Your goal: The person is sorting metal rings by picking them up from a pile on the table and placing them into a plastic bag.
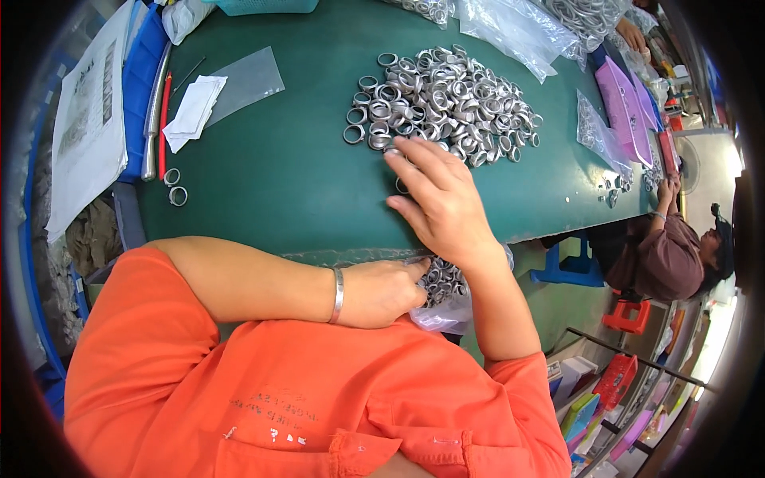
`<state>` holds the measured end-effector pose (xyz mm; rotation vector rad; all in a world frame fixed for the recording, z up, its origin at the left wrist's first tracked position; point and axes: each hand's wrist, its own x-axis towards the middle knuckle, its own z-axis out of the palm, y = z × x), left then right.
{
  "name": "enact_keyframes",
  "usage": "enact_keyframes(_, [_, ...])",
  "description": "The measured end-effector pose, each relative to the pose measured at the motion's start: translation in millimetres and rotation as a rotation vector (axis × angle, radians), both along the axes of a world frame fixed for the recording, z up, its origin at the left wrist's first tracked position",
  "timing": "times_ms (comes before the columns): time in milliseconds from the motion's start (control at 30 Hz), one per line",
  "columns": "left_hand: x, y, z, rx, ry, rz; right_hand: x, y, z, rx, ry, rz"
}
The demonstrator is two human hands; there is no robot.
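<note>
A big heap of small silver metal rings (442, 99) lies on the green table (279, 175). My right hand (438, 199) rests flat on the table at the near edge of the heap, fingers spread over a few rings. Below the table's front edge, my left hand (382, 291) grips the mouth of a clear plastic bag (446, 307) that holds more rings. A silver bracelet sits on my left wrist. Orange sleeves cover my upper arms.
Two loose rings (174, 187) lie at the table's left, beside a metal hose (154, 111), a red rod and white paper (194, 110). Clear bags of rings (518, 28) sit at the far side. Another person (669, 247) works at the right end.
</note>
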<state>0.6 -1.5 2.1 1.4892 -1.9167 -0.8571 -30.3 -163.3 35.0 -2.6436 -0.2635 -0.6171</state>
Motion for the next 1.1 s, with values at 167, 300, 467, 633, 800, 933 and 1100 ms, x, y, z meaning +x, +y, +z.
enact_keyframes(167, [-1, -1, 2, 0.043, 0.047, 0.002, -27, -13, -14, -0.019, 0.101, 0.009])
enact_keyframes(300, [1, 2, 2, 0.052, 0.043, 0.003, -49, -37, -8, 0.157, 0.122, -0.019])
enact_keyframes(467, [2, -1, 3, 0.043, 0.057, -0.007, -88, -66, -16, 0.847, -0.111, -0.375])
enact_keyframes(633, [2, -1, 2, 0.041, 0.051, 0.012, -91, -59, -19, 0.571, 0.009, -0.449])
enact_keyframes(800, [1, 1, -1, 0.002, 0.052, 0.014, -81, -45, -17, 0.444, 0.054, -0.498])
enact_keyframes(933, [0, 2, -2, 0.004, 0.054, 0.018, -82, -46, -15, 0.385, 0.079, -0.469])
enact_keyframes(1100, [0, 1, 1, 0.024, 0.045, 0.011, -96, -55, -11, 0.696, 0.064, -0.443])
